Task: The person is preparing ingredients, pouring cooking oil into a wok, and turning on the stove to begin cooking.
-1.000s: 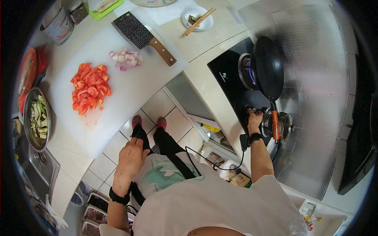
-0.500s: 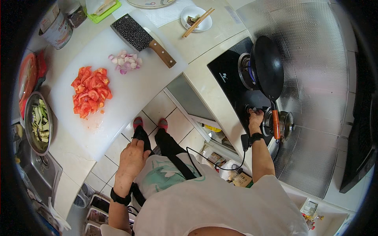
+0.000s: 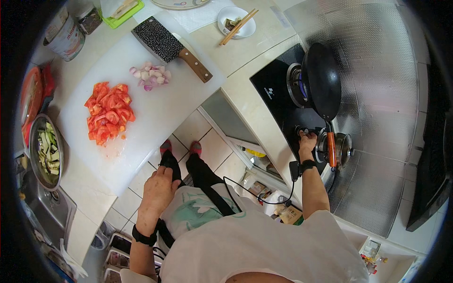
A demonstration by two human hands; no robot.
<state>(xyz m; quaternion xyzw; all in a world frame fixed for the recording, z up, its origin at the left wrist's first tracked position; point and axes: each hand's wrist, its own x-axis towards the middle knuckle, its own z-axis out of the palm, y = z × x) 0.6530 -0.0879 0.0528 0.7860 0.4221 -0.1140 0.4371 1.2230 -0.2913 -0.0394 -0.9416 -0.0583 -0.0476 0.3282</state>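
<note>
My right hand (image 3: 307, 141) is at the front of the black gas stove (image 3: 273, 89), with its fingers closed on a stove knob (image 3: 300, 129). A black wok (image 3: 322, 80) with an orange-brown handle (image 3: 331, 148) sits tilted over the far burner, where a bluish flame shows under its edge. My left hand (image 3: 158, 192) hangs in front of my apron, back upward. Its thumb stands apart from its loosely bent fingers, and no object shows in it. On the white cutting board (image 3: 94, 162) lie chopped tomatoes (image 3: 109, 113), cut shallots (image 3: 151, 75) and a cleaver (image 3: 163, 42).
A metal bowl of sliced green vegetable (image 3: 48, 151) stands by the sink (image 3: 54, 207) on the left. Chopsticks (image 3: 238, 27) rest across a small white bowl (image 3: 247, 29) at the back. A glass-lidded pot (image 3: 347, 151) sits beside the wok handle. Foil sheeting (image 3: 373, 118) lines the wall.
The view has shifted very slightly. My right hand stays on the knob, my left hand keeps its place, and the wok has not visibly moved.
</note>
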